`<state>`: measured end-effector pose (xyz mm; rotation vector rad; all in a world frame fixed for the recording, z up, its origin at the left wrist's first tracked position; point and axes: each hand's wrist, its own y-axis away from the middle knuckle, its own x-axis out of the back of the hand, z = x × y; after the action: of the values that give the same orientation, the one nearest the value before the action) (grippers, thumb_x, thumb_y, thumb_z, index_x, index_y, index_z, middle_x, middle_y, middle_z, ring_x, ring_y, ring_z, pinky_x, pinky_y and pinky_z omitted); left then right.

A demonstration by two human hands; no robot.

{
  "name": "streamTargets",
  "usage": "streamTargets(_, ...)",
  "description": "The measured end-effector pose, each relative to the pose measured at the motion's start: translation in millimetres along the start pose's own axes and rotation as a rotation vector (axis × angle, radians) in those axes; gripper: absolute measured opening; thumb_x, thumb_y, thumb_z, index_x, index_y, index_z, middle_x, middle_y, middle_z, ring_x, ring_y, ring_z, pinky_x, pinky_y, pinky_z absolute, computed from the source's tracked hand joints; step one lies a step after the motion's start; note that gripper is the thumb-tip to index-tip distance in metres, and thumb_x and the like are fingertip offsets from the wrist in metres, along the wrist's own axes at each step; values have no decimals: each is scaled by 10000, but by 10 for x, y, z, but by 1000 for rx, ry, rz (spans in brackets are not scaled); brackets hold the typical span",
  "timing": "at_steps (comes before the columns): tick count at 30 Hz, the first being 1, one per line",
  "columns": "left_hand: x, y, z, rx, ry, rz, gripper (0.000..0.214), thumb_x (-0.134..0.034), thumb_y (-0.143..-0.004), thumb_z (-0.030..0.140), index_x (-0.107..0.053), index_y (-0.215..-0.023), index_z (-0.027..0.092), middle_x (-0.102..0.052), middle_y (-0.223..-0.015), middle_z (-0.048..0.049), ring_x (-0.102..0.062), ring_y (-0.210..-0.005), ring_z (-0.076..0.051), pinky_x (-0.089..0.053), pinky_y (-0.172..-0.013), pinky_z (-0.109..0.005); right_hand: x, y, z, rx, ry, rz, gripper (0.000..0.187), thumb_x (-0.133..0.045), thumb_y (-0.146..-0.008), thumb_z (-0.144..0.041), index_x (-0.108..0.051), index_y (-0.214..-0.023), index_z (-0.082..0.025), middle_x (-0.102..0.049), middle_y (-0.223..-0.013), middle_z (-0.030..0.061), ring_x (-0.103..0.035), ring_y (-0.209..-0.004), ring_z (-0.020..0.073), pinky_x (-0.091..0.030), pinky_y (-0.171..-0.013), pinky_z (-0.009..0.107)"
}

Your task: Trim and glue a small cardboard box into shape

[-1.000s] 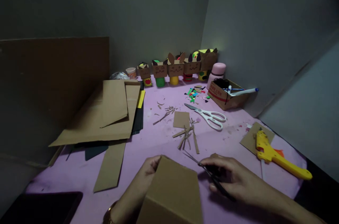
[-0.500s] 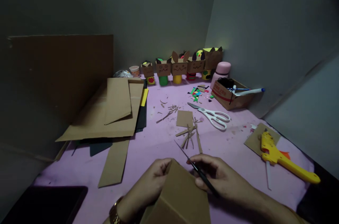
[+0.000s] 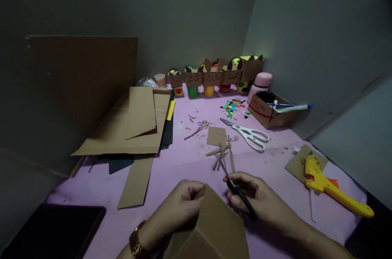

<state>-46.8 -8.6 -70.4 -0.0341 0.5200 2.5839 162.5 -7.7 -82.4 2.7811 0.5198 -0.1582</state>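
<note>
My left hand is closed on the edge of a folded brown cardboard box at the bottom centre; some fingertips are hidden behind the cardboard. Black-handled scissors lie in my closed right hand, beside the box, their thin metal blades pointing up and left over cardboard scraps. The blades seem slightly apart and do not touch the box. Just beyond them are a small square of cardboard and thin cardboard strips on the pink tabletop.
White-handled scissors lie centre right. A yellow glue gun rests at the right, near a small box of pens and a pink bottle. Cardboard sheets fill the left, a black flat object the near-left corner. Cardboard animal figures stand at the back.
My right hand has drawn the scissors slightly away from the box edge, and the blades now point more steeply upward. The whole view has shifted a little.
</note>
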Motion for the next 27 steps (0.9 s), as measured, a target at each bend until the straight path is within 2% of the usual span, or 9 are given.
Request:
streamTargets(4,27,-20,-54,11,-40,-29,224,-670,-715,298,-555,-581,160,-427,-558,63,-324,-522,-81,-238,-494,-229,-120,-83,-97,-10,19,-125,492,-802,-613,-272,-579,-1036,-158,-531,-708,-32,-441,-597,107,-337,-552,254)
streamTargets(9,46,-23,-40,17,-34,-54,245,-698,-687,318,-545,-585,157,-422,-554,66,-309,-505,-78,-245,-501,-240,-162,-121,-105,-12,33,-164,464,-784,-635,-271,-581,-1041,-171,-472,-699,-60,-389,-580,91,-300,-537,242)
streamTargets(12,51,3,0,12,-9,-50,260,-706,-695,328,-542,-586,158,-428,-556,68,-327,-517,-80,-256,-505,-231,-70,-57,-107,3,98,-185,455,-760,-641,-230,-583,-1057,-180,-501,-756,-40,-431,-652,113,-342,-586,251)
streamTargets(17,52,26,18,-25,41,-31,273,-720,-702,343,-566,-596,144,-444,-573,63,-345,-540,-81,-278,-523,-224,163,178,-143,-20,304,-239,560,-717,-625,-106,-581,-1158,-209,-564,-968,15,-517,-877,174,-432,-753,288)
streamTargets(21,42,8,10,-38,70,-37,247,-744,-686,356,-665,-639,127,-540,-582,36,-413,-538,-86,-324,-537,-229,209,347,-161,85,510,-241,534,-691,-698,-135,-583,-1215,-220,-593,-1094,60,-538,-1008,226,-445,-862,354)
streamTargets(24,42,-4,2,-37,72,-18,217,-768,-672,339,-756,-733,131,-662,-646,-14,-518,-578,-114,-397,-595,-255,179,384,-179,200,661,-252,490,-679,-775,-183,-578,-1249,-251,-621,-1098,63,-569,-987,225,-456,-860,368)
streamTargets(27,54,-11,-15,-24,68,11,203,-786,-655,320,-777,-748,140,-705,-656,-28,-550,-566,-118,-411,-589,-256,148,370,-224,249,734,-231,473,-631,-792,-156,-588,-1256,-239,-645,-1045,71,-594,-926,220,-473,-816,363)
